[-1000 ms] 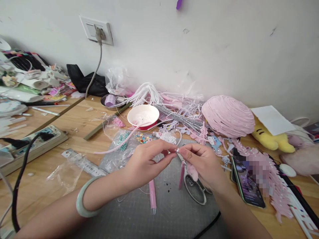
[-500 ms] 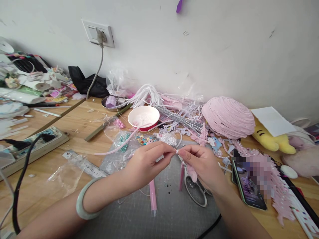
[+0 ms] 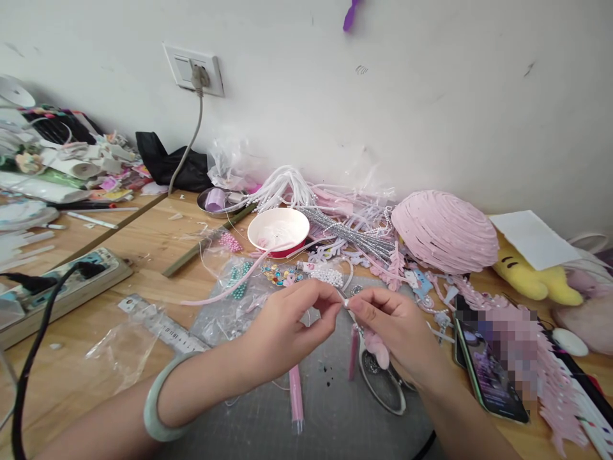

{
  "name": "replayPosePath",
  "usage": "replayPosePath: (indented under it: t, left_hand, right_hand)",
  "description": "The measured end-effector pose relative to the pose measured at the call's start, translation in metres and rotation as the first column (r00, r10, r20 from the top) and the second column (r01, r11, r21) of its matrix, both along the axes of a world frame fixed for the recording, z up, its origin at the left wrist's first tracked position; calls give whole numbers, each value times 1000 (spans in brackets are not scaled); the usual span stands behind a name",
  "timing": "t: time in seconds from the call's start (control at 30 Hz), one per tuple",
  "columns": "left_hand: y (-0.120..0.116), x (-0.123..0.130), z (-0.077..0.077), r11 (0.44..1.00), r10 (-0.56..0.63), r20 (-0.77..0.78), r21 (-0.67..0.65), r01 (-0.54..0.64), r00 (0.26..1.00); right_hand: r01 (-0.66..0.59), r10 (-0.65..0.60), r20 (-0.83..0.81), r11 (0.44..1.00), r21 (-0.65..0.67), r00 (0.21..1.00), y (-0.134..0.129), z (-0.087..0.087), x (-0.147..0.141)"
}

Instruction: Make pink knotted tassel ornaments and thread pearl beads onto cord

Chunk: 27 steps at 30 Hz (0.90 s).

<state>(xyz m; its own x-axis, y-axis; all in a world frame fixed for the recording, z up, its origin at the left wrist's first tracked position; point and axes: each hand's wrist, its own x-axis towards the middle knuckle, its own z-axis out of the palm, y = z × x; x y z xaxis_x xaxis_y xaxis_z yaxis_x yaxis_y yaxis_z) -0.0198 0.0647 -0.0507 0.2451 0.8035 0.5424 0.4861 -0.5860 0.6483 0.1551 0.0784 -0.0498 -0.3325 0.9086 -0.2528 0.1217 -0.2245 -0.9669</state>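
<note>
My left hand [image 3: 299, 322], with a pale green bangle [image 3: 160, 399] on its wrist, has thumb and forefinger pinched at a small white bead [image 3: 345, 303]. From the other side my right hand [image 3: 395, 326] pinches the same bead between thumb and forefinger. A soft pink piece [image 3: 377, 348] hangs under the right fingers. Below the hands lie scissors [image 3: 393, 402] and a pink stick [image 3: 353, 351] on a grey mat [image 3: 335, 421]. A clear-wrapped pink bundle [image 3: 296, 399] is nearer me on the mat.
Behind the hands are a red and white bowl [image 3: 278, 230], white beads [image 3: 328, 275] and silver stems [image 3: 354, 233]. A pink ball [image 3: 445, 233] and a phone [image 3: 493, 377] are at right; a ruler [image 3: 160, 326] and power strip [image 3: 67, 287] at left.
The view has shifted slightly, so most things sit lower and further right. Both hands stay together at the bead; the left fingers are more curled.
</note>
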Motion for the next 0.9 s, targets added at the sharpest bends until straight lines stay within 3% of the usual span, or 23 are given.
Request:
replayPosePath:
  t: [0.2, 0.57, 0.9]
  left_hand:
    - [1, -2, -2, 989, -89, 30, 118, 85, 996]
    - [5, -4, -12, 971, -93, -8, 222, 93, 996]
    - [5, -2, -12, 972, -98, -45, 211, 105, 994]
  right_hand:
    - [-12, 12, 7, 1000, 16, 1000, -1, 0, 0]
    - [-14, 1, 117, 994, 110, 993, -1, 2, -2]
    - [-31, 13, 142, 991, 127, 990, -2, 3, -4]
